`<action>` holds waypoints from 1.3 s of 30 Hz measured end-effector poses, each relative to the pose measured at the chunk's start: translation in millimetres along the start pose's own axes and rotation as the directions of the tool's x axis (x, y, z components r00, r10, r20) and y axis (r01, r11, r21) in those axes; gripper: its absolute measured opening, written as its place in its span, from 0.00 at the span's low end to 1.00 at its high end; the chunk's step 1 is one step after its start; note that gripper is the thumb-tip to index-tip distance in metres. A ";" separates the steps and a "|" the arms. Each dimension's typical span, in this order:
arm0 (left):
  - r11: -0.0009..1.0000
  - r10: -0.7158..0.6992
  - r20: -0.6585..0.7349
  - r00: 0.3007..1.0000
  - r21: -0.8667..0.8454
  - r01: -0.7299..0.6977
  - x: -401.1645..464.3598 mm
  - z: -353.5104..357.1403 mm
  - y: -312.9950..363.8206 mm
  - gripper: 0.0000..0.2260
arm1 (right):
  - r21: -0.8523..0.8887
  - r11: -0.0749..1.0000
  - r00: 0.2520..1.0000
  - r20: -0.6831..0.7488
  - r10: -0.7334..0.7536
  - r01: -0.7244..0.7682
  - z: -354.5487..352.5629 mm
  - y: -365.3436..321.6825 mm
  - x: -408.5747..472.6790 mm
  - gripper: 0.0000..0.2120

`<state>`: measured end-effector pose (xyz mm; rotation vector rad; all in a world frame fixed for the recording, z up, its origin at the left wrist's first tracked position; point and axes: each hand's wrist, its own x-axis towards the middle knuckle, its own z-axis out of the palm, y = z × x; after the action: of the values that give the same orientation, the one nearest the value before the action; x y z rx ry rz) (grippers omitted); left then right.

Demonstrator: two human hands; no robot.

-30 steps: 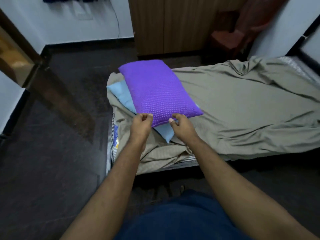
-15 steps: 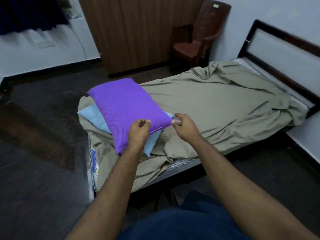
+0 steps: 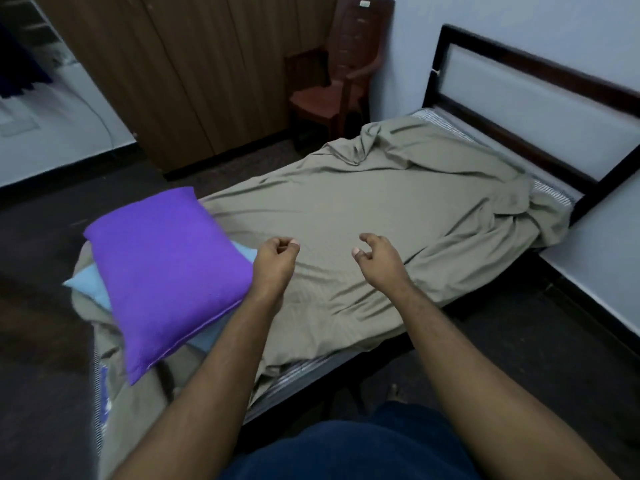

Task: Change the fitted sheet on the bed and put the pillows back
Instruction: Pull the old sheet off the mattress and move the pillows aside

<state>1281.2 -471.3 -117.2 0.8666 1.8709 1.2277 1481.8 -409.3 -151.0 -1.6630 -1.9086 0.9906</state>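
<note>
Purple pillow (image 3: 162, 278) sits on the blue pillow (image 3: 88, 285) at the foot end. Olive sheet (image 3: 381, 230) lies loose, untucked (corners bare). Both my hands — left hand (image 3: 277, 259), right hand (image 3: 379, 256) — hover loosely curled, holding nothing.

head view looks down (forward) over bed (image 3: 363, 216).
</note>
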 end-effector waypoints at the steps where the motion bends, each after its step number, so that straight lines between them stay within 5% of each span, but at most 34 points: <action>1: 1.000 0.002 0.026 1.000 0.010 -0.002 6.0 26.8 7.2 0.05 | 0.006 1.000 1.000 -0.005 0.021 -0.021 -16.5 14.7 13.7 0.22; 12: 0.982 0.010 0.161 0.987 0.184 -0.040 62.6 194.9 46.3 0.08 | 0.073 0.965 0.966 -0.035 0.254 -0.251 -102.4 130.3 105.1 0.22; 24: 0.941 -0.153 0.203 0.967 0.328 0.080 181.8 323.0 -44.8 0.08 | -0.123 0.937 0.944 -0.025 0.328 -0.328 -10.6 237.2 172.7 0.18; 30: 0.888 0.007 0.468 0.883 0.404 -0.221 242.1 382.0 -167.5 0.11 | -0.238 0.876 0.908 -0.123 0.401 -0.419 74.0 337.3 220.6 0.30; 34: 0.701 0.133 0.672 0.729 0.457 -0.548 271.9 404.3 -258.6 0.18 | -0.278 0.816 0.850 -0.319 0.420 -0.507 108.7 394.7 210.2 0.34; 39: 0.329 0.278 0.725 0.630 0.544 -0.772 280.9 418.7 -299.6 0.09 | -0.419 0.817 0.842 -0.520 0.142 -0.397 128.8 420.2 197.5 0.08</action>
<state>1449.8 -144.3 -573.9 2.3036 1.6483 0.1786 1633.1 -235.4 -574.0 -2.2813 -1.6968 0.0977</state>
